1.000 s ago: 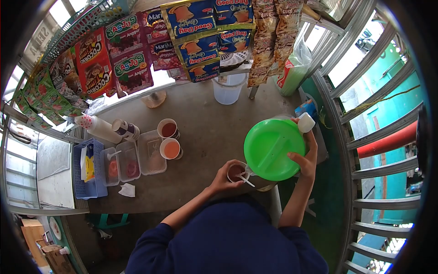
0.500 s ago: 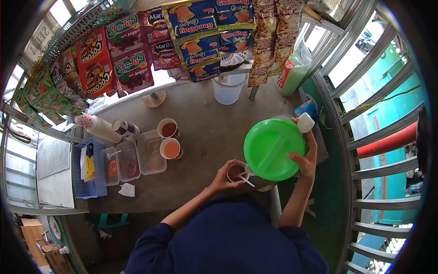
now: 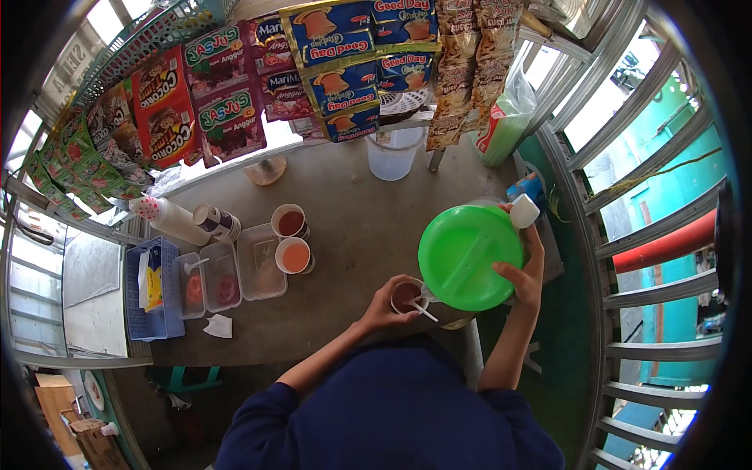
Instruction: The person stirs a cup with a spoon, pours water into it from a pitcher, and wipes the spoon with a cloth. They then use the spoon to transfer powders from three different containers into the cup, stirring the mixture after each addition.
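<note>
In the head view, my left hand (image 3: 385,305) is wrapped round a small cup (image 3: 405,298) of dark reddish drink at the table's near edge. A white plastic spoon (image 3: 424,310) leans out of that cup. My right hand (image 3: 530,270) grips a pitcher with a round green lid (image 3: 470,257), its thumb pressed on the lid's edge. The pitcher's clear spout meets the cup's rim; whether liquid flows there is too small to tell. Most of the pitcher's body is hidden under the lid. A white block-shaped part (image 3: 524,211) shows beside my right fingertips.
Two filled paper cups (image 3: 294,256) stand left on the table, beside clear plastic tubs (image 3: 264,262) of powder. Stacked cups (image 3: 174,219) and a blue basket (image 3: 157,315) are farther left. Drink sachets (image 3: 333,70) hang overhead. A clear bucket (image 3: 392,157) sits behind; metal bars (image 3: 662,350) line the right.
Almost nothing differs. Both hands, the cup and the pitcher keep their places, and the view has shifted very slightly.
</note>
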Tool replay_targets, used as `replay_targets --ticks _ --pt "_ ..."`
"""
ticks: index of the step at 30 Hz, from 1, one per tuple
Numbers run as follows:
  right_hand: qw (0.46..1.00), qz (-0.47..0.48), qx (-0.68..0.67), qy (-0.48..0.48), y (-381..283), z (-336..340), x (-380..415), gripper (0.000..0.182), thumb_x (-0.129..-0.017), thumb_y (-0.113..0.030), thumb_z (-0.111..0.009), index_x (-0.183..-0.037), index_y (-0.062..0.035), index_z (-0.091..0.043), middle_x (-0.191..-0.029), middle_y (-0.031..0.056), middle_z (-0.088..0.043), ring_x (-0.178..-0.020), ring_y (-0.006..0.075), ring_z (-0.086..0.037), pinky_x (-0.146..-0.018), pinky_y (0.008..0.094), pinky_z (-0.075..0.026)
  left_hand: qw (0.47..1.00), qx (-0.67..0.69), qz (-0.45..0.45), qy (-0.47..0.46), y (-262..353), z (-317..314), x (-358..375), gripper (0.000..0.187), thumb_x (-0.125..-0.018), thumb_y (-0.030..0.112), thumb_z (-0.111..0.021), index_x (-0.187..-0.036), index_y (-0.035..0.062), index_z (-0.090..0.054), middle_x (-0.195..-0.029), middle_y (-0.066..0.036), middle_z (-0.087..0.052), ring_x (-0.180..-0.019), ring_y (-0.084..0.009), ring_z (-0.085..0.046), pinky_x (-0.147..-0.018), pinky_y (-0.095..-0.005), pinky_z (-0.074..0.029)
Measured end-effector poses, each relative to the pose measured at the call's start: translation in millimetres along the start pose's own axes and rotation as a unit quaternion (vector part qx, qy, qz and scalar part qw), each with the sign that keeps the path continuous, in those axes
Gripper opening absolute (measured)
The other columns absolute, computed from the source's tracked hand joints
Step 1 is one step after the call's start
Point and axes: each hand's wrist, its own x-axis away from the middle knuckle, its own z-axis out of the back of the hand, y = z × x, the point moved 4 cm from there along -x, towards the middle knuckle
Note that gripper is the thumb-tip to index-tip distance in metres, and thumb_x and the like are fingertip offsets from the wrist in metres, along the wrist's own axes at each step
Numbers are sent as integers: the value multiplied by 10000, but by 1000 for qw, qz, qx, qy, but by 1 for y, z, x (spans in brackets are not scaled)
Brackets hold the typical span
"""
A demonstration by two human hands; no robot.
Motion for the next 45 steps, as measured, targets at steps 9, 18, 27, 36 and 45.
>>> replay_targets --ticks 9,18,27,36,45 --pt "1000 -12 -8 2 -2 -3 -1 857 -581 -166 -736 -1316 92 -378 -1282 178 -496 -1172 252 -493 -1012 354 -362 1000 -5 -3 1 3 0 0 743 -663 302 -806 -1243 39 -423 -1181 -132 -535 -1098 -219 -542 -934 -345 -435" --pt "1000 -10 -8 -1 -1 -3 -2 856 -586 -164 -736 -1319 90 -374 -1279 173 -496 -1169 251 -494 -1012 355 -362 999 47 23 0 2 3 2 857 -592 306 -868 -1263 43 -405 -1203 -129 -522 -1112 -216 -535 -951 -346 -430" --pt "1000 -16 -11 -2 -3 -3 -6 848 -586 -148 -726 -1321 85 -374 -1276 168 -499 -1175 248 -491 -1014 352 -359 998 -60 19 13 0 -3 -2 767 -630 165 -841 -1251 59 -404 -1151 -113 -572 -1046 -221 -597 -905 -339 -482" --pt "999 -23 -20 -21 -2 -6 -10 847 -587 -116 -730 -1325 88 -367 -1286 172 -493 -1189 249 -483 -1026 349 -347 997 -60 -6 43 1 -5 -1 660 -644 145 -828 -1190 57 -469 -1115 -108 -577 -1012 -220 -609 -867 -332 -496" --pt "999 -27 -19 -22 -1 -3 -16 866 -581 -127 -727 -1335 87 -358 -1294 190 -485 -1200 264 -476 -1033 362 -337 997 -57 5 43 9 -7 -3 700 -623 153 -840 -1202 52 -459 -1124 -110 -580 -1018 -216 -609 -878 -334 -494"
